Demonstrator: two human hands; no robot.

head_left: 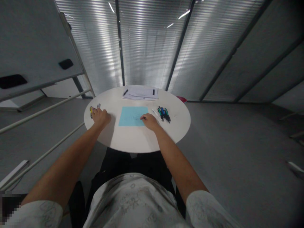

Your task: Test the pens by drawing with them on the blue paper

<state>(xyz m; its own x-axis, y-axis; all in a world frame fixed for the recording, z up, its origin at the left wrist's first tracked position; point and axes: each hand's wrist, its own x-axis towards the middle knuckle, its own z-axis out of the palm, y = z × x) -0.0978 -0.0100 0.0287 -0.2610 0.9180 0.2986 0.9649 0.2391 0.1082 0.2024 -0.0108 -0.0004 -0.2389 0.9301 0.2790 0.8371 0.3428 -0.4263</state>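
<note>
My right hand (150,121) is closed around a dark pen (143,118), its tip end over the light blue sheet of paper (129,114). Small dark marks show across the sheet's middle. At the table's left side my left hand (101,117) rests with its fingers partly spread. Close to its fingertips are a small yellow and black object (91,110) and a small pale, dark-edged object (98,106); their kinds are too small to make out. Right of my right hand lie several pens (163,113) with green, blue and black parts, beside a white pen-like stick (155,113).
The round white table (135,139) stands right before my body. A stack of white papers (140,92) lies at its far edge, with dark items on it. A whiteboard on a metal frame (45,111) stands at left. Blinds (144,47) hang behind the table.
</note>
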